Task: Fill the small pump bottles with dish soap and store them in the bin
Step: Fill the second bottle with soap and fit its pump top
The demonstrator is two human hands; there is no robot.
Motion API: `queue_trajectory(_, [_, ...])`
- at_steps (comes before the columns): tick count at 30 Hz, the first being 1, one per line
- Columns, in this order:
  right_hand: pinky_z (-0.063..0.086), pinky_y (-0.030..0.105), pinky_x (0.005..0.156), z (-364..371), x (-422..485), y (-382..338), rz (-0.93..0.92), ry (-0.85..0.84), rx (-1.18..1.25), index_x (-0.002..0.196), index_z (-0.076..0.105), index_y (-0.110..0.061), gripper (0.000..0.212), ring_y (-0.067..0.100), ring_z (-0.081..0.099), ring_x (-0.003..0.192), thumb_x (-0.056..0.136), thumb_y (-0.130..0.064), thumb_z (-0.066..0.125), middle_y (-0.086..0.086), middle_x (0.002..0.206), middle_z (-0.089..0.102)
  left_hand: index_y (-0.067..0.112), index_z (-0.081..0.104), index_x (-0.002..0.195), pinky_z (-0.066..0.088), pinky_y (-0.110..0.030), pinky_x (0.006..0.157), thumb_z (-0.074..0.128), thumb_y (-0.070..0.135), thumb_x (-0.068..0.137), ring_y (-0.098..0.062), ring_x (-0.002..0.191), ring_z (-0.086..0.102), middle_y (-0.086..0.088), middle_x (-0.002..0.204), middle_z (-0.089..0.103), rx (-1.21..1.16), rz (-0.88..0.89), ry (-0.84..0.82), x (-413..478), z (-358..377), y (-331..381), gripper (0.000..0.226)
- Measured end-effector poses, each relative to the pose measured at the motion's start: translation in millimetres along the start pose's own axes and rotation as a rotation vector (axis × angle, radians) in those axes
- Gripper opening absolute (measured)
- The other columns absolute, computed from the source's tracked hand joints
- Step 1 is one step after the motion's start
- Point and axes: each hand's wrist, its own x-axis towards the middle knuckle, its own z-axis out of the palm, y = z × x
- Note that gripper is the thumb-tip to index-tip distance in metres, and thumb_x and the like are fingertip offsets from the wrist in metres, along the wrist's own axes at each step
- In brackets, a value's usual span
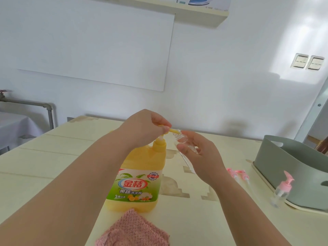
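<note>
A big yellow dish soap bottle (140,176) stands upright on the table's middle. My left hand (147,126) grips its yellow pump head from above. The pump spout points into the open neck of a small clear bottle (181,139), which my right hand (197,153) holds tilted beside the pump. Another small clear bottle with a pink pump (282,189) stands to the right, against the grey-green bin (276,157). Two loose pink pump tops (239,174) with tubes lie on the table right of my right wrist.
A pink knitted cloth (133,229) lies at the near edge, in front of the soap bottle. The bin sits on a cream tray (257,167) at the table's right side. The white wall stands close behind the table (44,157).
</note>
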Motion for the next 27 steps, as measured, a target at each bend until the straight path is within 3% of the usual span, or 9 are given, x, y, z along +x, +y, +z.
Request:
queue_trajectory(2, [0.037,0.000,0.074,1.4,-1.3,1.0,0.000,0.004,0.003,0.113,0.057,-0.042,0.028,-0.013,0.056,0.098,0.088,-0.033,0.066,-0.021,0.101,0.067,0.037,0.070,0.100,0.038,-0.016,0.069,0.057,0.034,0.090,-0.002,0.094,0.056,0.020,0.099,0.063,0.024,-0.012,0.045,-4.7,7.9,-2.3,0.017])
queue_trajectory(5, [0.037,-0.002,0.073,3.9,-3.7,2.2,-0.001,0.000,0.015,0.112,0.056,-0.044,0.029,-0.015,0.055,0.098,0.088,-0.032,0.067,-0.022,0.102,0.065,0.043,0.067,0.100,0.041,-0.028,0.089,0.051,0.040,0.092,-0.010,0.103,0.054,0.019,0.097,0.056,0.131,-0.018,0.129,-11.7,17.4,-4.8,0.019])
queue_trajectory(8, [0.041,0.002,0.073,5.9,-5.9,4.7,-0.001,0.002,0.032,0.115,0.058,-0.041,0.030,-0.005,0.060,0.098,0.088,-0.031,0.067,-0.018,0.103,0.066,0.044,0.067,0.101,0.031,-0.037,0.107,0.047,0.040,0.094,-0.009,0.105,0.049,0.020,0.090,0.052,0.222,0.006,0.173,-14.8,21.4,-5.7,0.021])
queue_trajectory(10, [0.044,0.005,0.072,6.5,-6.4,5.5,-0.001,0.006,0.051,0.119,0.060,-0.034,0.032,0.003,0.063,0.098,0.088,-0.031,0.067,-0.016,0.103,0.067,0.043,0.067,0.102,0.028,-0.038,0.110,0.047,0.039,0.095,-0.006,0.098,0.046,0.020,0.091,0.056,0.252,0.022,0.178,-15.7,22.3,-5.3,0.022])
queue_trajectory(13, [0.045,0.005,0.068,6.3,-6.9,3.3,0.003,-0.001,0.083,0.118,0.060,-0.033,0.032,0.011,0.064,0.096,0.088,-0.028,0.068,-0.014,0.102,0.067,0.043,0.067,0.100,0.035,-0.034,0.102,0.047,0.038,0.094,-0.008,0.100,0.051,0.018,0.093,0.060,0.256,0.006,0.156,-14.8,20.9,-2.9,0.021])
queue_trajectory(17, [0.046,0.007,0.070,3.7,-6.1,-0.6,0.012,-0.003,0.098,0.113,0.057,-0.038,0.031,0.010,0.063,0.100,0.086,-0.027,0.070,-0.013,0.101,0.068,0.038,0.069,0.098,0.042,-0.024,0.083,0.055,0.033,0.091,-0.007,0.100,0.057,0.017,0.104,0.065,0.116,-0.015,-0.001,-7.0,7.1,1.7,0.017])
queue_trajectory(21, [0.048,0.013,0.071,2.5,-2.6,-5.8,0.020,0.031,0.145,0.106,0.052,-0.036,0.031,0.012,0.065,0.095,0.084,-0.029,0.072,-0.011,0.102,0.070,0.036,0.070,0.098,0.039,-0.022,0.084,0.061,0.032,0.088,-0.004,0.101,0.058,0.017,0.101,0.067,0.053,0.020,-0.026,-2.6,-3.4,5.7,0.013])
queue_trajectory(25, [0.054,0.037,0.085,5.5,-2.6,-4.5,-0.001,0.060,0.154,0.099,0.053,-0.029,0.026,0.015,0.065,0.098,0.083,-0.027,0.073,-0.008,0.102,0.070,0.037,0.069,0.097,0.038,-0.018,0.075,0.059,0.032,0.090,-0.003,0.100,0.056,0.018,0.102,0.064,0.037,0.039,0.001,-3.4,-0.3,4.3,0.013])
queue_trajectory(27, [0.053,0.042,0.086,6.6,-3.4,-3.2,-0.003,0.065,0.157,0.096,0.054,-0.030,0.023,0.014,0.065,0.098,0.084,-0.026,0.073,-0.010,0.101,0.070,0.038,0.068,0.093,0.039,-0.014,0.070,0.058,0.031,0.091,-0.003,0.097,0.058,0.017,0.099,0.065,-0.015,0.036,0.018,-5.5,3.3,1.3,0.013])
